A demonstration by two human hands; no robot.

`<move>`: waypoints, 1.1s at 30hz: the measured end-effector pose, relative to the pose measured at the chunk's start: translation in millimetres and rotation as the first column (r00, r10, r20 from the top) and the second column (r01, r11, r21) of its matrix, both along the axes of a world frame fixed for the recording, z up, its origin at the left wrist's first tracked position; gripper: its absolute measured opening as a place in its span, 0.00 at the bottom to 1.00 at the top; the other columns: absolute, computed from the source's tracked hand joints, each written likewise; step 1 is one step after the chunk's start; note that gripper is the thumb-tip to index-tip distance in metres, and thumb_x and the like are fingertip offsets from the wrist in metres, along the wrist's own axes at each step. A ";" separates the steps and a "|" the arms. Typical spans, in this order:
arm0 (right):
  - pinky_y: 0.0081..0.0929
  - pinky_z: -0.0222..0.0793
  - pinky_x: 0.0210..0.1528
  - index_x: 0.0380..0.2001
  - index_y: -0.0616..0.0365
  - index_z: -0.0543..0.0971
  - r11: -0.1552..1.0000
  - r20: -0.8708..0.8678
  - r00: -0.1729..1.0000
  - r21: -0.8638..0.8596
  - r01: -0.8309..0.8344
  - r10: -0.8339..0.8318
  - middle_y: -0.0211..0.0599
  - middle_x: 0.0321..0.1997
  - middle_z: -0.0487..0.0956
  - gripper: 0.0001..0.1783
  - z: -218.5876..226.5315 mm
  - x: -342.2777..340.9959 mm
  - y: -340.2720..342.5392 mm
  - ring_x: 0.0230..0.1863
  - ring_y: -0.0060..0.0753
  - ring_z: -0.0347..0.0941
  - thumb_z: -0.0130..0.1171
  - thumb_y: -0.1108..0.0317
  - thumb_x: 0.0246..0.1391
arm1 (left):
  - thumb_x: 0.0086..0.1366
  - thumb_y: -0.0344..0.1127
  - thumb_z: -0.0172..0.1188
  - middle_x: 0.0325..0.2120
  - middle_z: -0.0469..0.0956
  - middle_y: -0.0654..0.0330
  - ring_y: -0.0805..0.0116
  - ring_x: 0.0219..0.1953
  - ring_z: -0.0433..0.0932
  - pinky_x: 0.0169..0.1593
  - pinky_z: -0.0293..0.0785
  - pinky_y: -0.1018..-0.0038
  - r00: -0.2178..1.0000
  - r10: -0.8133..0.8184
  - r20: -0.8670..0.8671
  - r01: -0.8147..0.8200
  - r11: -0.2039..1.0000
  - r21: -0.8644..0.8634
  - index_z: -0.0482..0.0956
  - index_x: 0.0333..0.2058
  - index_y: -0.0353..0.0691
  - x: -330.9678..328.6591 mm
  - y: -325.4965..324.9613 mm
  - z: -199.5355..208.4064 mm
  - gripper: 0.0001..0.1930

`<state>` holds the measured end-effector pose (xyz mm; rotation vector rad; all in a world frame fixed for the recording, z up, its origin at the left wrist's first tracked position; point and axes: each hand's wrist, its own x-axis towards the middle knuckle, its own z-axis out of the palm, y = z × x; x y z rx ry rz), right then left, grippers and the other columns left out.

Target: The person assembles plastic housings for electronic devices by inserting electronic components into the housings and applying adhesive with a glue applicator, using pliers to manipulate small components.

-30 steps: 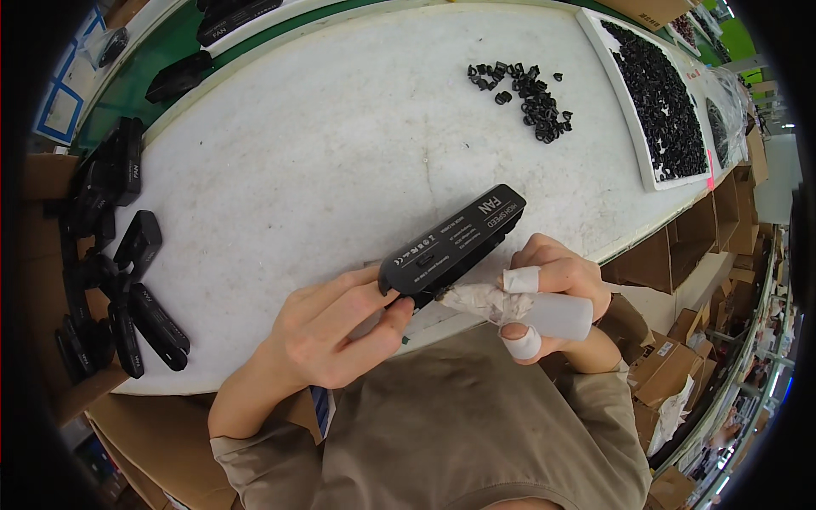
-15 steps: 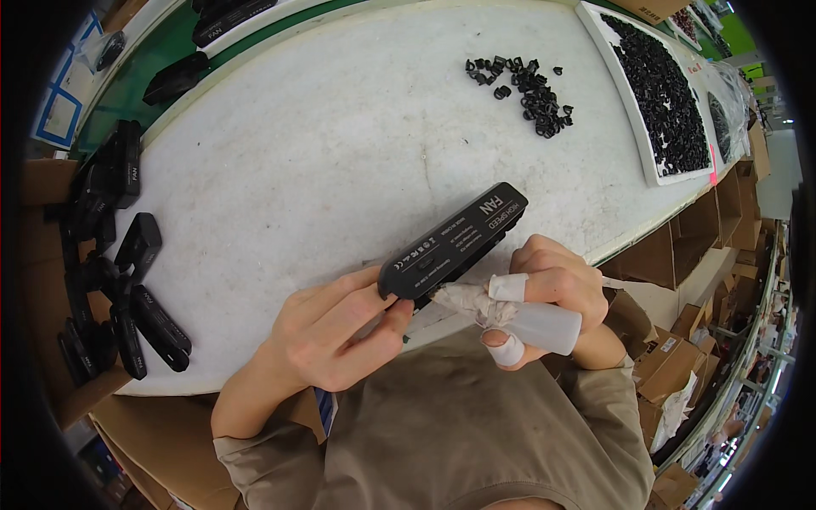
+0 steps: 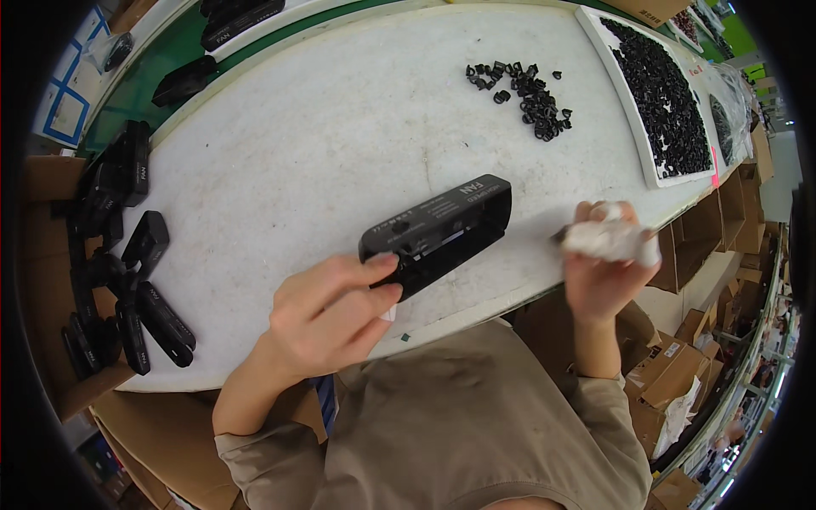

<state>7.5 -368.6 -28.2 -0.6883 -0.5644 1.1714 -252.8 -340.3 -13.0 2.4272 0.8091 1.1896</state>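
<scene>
My left hand (image 3: 327, 310) is closed on one end of a black fan housing (image 3: 438, 217). The housing is a long, hollow plastic shell, tilted over the table so that its open side shows. Off to the right, apart from it, my right hand (image 3: 597, 289) grips a squeeze bottle (image 3: 602, 241) wrapped in white material. The bottle's dark tip points left, toward the housing. White tape covers some of my right fingertips. Most of the bottle's body is hidden by the wrapping and fingers.
Small black clips (image 3: 540, 106) lie loose on the white table (image 3: 297, 153). A white tray (image 3: 633, 140) holds many more at the far right. More black housings (image 3: 161, 323) are piled at the left beside a cardboard box (image 3: 47, 297). Cartons (image 3: 671, 374) stand low on the right.
My right hand has drawn the bottle away from the housing, to the right and slightly up. The housing has turned in my left hand, showing more of its hollow inside.
</scene>
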 end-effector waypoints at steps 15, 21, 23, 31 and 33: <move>0.28 0.59 0.56 0.53 0.69 0.67 0.997 0.686 0.727 -0.071 0.010 0.041 0.44 0.47 0.74 0.25 -4.2 87.1 46.6 0.51 0.32 0.69 0.52 0.74 0.48 | 0.42 0.18 0.59 0.30 0.78 0.53 0.63 0.28 0.77 0.31 0.73 0.74 0.981 0.170 -0.094 -0.179 0.979 -0.101 0.77 0.28 0.33 -5.0 6.7 13.1 0.10; 0.32 0.59 0.58 0.52 0.71 0.66 0.998 0.625 0.780 -0.009 0.061 -0.042 0.45 0.48 0.73 0.26 -8.8 85.1 40.0 0.51 0.34 0.69 0.52 0.76 0.48 | 0.48 0.20 0.60 0.25 0.76 0.55 0.64 0.27 0.76 0.33 0.72 0.77 0.861 0.479 -0.170 -0.487 0.873 -0.006 0.73 0.27 0.33 -30.8 14.9 41.7 0.07; 0.33 0.60 0.58 0.53 0.71 0.66 0.998 0.615 0.787 0.003 0.060 -0.050 0.45 0.48 0.73 0.26 -10.7 86.9 39.1 0.51 0.35 0.69 0.53 0.76 0.48 | 0.52 0.22 0.60 0.24 0.76 0.58 0.72 0.26 0.76 0.34 0.72 0.80 0.852 0.520 -0.057 -0.523 0.848 -0.086 0.72 0.27 0.31 -52.4 36.0 36.6 0.05; 0.30 0.60 0.57 0.53 0.71 0.65 0.999 0.562 0.826 0.022 0.040 -0.045 0.45 0.48 0.73 0.26 -12.8 85.0 40.5 0.50 0.34 0.69 0.53 0.76 0.48 | 0.54 0.25 0.59 0.20 0.73 0.58 0.72 0.20 0.74 0.26 0.69 0.79 0.620 0.779 -0.094 -0.762 0.627 0.165 0.71 0.25 0.33 -65.4 63.1 39.7 0.05; 0.31 0.61 0.57 0.53 0.71 0.65 0.999 0.558 0.829 0.032 0.038 -0.049 0.46 0.48 0.73 0.26 -12.2 86.2 39.4 0.50 0.34 0.69 0.53 0.77 0.49 | 0.55 0.27 0.59 0.18 0.72 0.55 0.65 0.18 0.72 0.24 0.67 0.74 0.575 0.808 -0.130 -0.774 0.588 0.234 0.69 0.24 0.32 -73.7 67.4 44.0 0.07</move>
